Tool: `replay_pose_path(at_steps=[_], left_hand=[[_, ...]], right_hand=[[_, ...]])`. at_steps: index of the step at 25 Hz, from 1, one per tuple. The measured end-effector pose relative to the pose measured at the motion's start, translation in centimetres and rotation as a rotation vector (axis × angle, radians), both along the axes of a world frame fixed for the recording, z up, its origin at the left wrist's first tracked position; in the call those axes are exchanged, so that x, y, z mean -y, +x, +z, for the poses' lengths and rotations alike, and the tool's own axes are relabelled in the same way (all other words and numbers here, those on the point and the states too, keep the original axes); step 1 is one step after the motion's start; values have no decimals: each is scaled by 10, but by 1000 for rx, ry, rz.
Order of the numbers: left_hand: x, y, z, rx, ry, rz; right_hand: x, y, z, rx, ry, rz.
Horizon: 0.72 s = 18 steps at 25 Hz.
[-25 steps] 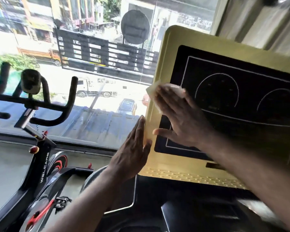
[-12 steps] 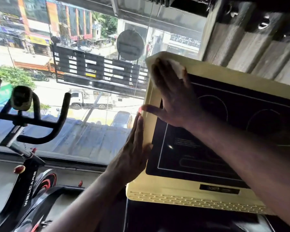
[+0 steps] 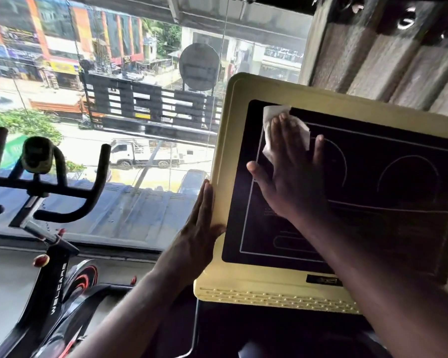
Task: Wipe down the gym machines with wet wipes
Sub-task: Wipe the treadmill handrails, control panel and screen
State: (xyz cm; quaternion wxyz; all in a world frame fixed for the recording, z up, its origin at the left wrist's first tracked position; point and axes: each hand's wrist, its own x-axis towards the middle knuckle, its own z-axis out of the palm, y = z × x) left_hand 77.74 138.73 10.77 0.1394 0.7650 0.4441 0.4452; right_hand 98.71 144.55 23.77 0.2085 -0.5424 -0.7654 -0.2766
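A gym machine console with a yellow frame (image 3: 246, 275) and a black screen (image 3: 388, 182) fills the right half of the view. My right hand (image 3: 292, 174) lies flat on the upper left of the screen, fingers straight, pressing a white wet wipe (image 3: 272, 117) against it. The wipe shows above and beside my fingertips; the rest is hidden under the hand. My left hand (image 3: 197, 233) rests flat along the console's left edge, fingers straight and pointing up.
A black and red exercise bike (image 3: 55, 275) with black handlebars (image 3: 62, 187) stands at the left. Behind it a large window (image 3: 140, 99) looks over a street. A grooved wall panel (image 3: 388, 55) rises at the upper right. Dark machine parts lie below the console.
My right hand slid the wipe from the console's left side up to its top left corner, then down and right onto the screen. My left hand stayed on the left edge.
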Motion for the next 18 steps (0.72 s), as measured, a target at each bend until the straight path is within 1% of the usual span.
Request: replay_pose_path(at_steps=[1,3,4,5,7,8,9,11,12,14,16,18], left_hand=[[1,1,0,-10,-10,6],[5,2,1,-12,-29,14],[10,2,-1,-7,-47,14],[15,0,-3,5,-78,20],[32,-3,-14,56,-153,70],[41,-4,-22,87,-172,109],[50,-6,-31,118,-183,146],[66,-12,-47,171,-191,179],[73,-15,-55,178,-206,186],[85,-19,-65,195,-269,181],[95,-20,-68,216,-322,172],[101,-18,-66,134,-341,200]], right_hand=[[2,-3,1,-10,-38,10],[12,-5,-13,178,-50,122],[20,-2,-22,225,-51,137],[29,1,-33,195,-54,115],[51,1,-66,55,-121,77],[67,-6,-91,48,-177,121],[84,-14,-118,75,-231,213],[117,-24,-171,131,-293,394],[128,-20,-192,159,-318,433],[135,3,-213,245,-374,440],[133,39,-217,320,-422,445],[131,77,-208,419,-436,443]])
